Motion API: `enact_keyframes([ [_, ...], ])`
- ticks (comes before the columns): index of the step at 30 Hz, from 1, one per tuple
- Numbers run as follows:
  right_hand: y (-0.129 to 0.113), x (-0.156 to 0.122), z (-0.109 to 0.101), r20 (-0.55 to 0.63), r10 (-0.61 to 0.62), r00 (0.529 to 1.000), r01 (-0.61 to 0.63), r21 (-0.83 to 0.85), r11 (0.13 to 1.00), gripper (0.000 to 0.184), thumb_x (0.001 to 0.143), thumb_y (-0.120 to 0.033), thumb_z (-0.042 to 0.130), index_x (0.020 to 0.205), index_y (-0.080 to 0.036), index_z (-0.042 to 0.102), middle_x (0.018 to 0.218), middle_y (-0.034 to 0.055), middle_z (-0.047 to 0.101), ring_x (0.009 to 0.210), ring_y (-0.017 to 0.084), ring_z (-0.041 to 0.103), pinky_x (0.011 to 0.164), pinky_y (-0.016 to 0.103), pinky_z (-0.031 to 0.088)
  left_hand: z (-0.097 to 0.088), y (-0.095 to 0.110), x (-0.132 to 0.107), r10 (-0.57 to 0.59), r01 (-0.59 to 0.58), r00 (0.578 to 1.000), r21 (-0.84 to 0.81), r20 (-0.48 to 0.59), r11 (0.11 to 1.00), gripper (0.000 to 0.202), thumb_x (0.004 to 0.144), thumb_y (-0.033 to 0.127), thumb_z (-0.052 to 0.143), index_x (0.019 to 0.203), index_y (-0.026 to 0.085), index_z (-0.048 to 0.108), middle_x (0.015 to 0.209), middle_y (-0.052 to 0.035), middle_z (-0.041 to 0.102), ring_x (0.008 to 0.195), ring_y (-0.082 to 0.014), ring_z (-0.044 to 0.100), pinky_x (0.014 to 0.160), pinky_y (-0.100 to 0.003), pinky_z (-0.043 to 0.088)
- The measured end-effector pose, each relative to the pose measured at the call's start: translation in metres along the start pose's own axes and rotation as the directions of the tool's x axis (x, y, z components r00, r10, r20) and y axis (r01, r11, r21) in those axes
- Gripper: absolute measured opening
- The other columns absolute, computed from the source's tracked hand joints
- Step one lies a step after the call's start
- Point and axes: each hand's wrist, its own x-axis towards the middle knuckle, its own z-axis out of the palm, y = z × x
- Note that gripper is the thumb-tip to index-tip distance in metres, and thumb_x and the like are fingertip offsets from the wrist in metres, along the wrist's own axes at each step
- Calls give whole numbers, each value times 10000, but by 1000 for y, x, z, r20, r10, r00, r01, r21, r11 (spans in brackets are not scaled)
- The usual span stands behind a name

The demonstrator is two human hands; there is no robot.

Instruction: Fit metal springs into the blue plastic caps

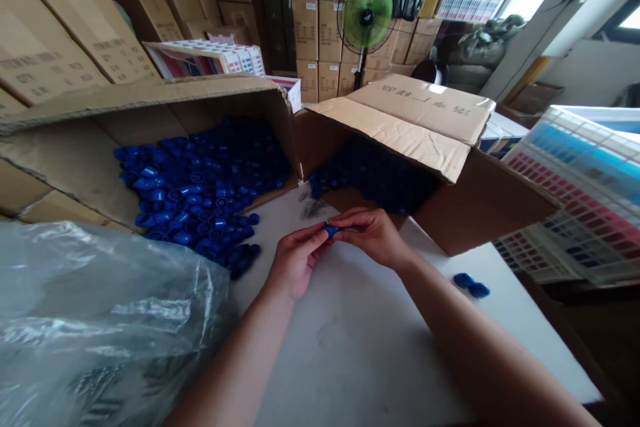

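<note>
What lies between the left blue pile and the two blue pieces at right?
Head view: the left hand, right hand and right forearm over white tabletop, the hands holding a small blue part.

Bare forearms [463,310] angled in from both sides, and there, left hand [296,257] and right hand [376,233] pinched close together, fingers [356,216] bent!

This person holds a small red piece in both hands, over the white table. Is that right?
Not quite: the small piece is blue, not red, as the head view shows. The left hand and right hand do hold it over the white table.
</note>
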Motion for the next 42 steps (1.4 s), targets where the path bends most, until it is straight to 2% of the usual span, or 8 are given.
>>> enact_keyframes([
  [10,-2,2,18,33,185,982,-183,380,907,505,811,-511,630,1109,-108,566,1059,72,572,867,28,561,801,148,516,3,0,1,77,-77,997,45,-6,996,283,661,339,792,835,123,734,706,-58,706,560,-96,608,507,-196,452],
  [24,-3,2,29,192,260,946,-323,604,729,464,854,-540,568,974,-104,461,866,25,545,713,-1,494,695,123,465,5,3,-3,118,-118,985,-6,123,993,146,681,242,764,765,136,710,715,-58,697,640,-135,629,587,-231,453],
  [29,-18,-2,25,176,270,947,-322,472,821,518,873,-591,502,991,-87,491,905,58,556,719,8,504,702,131,463,1,2,0,114,-116,986,6,118,993,181,660,265,781,768,149,694,686,-35,673,614,-120,606,578,-231,472],
  [32,-37,-33,-3,35,259,965,-257,-53,965,478,875,-547,517,1016,-94,576,931,69,564,784,27,513,734,136,444,1,3,2,80,-79,996,36,-28,996,264,601,299,822,782,148,702,667,-6,653,569,-81,572,532,-182,460],
  [34,-43,-68,-25,-115,189,975,-221,-522,824,344,878,-439,545,1021,-143,644,958,60,566,872,49,504,817,166,433,3,5,4,69,-66,993,36,-98,997,312,549,319,848,768,154,698,660,9,647,560,-75,569,531,-172,474],
  [36,-40,-106,-40,-235,124,964,-264,-798,542,236,882,-341,534,1002,-199,681,962,50,560,921,71,485,890,219,418,5,6,6,54,-47,993,70,-104,996,339,525,322,857,771,151,700,672,6,654,570,-76,573,535,-167,482],
  [39,-22,-148,-43,-345,54,937,-348,-910,225,227,891,-328,524,1035,-240,675,1016,50,547,1009,117,467,1011,341,377,8,9,7,22,-16,996,69,-87,997,363,526,370,849,760,136,701,694,-14,666,615,-98,592,549,-179,497],
  [42,-5,-160,-34,-434,-102,895,-425,-900,94,345,905,-435,524,1217,-305,594,1269,31,448,1229,192,359,1153,480,198,8,10,5,-10,14,997,45,-81,999,364,571,432,808,743,129,701,684,-25,661,630,-108,592,569,-197,509],
])
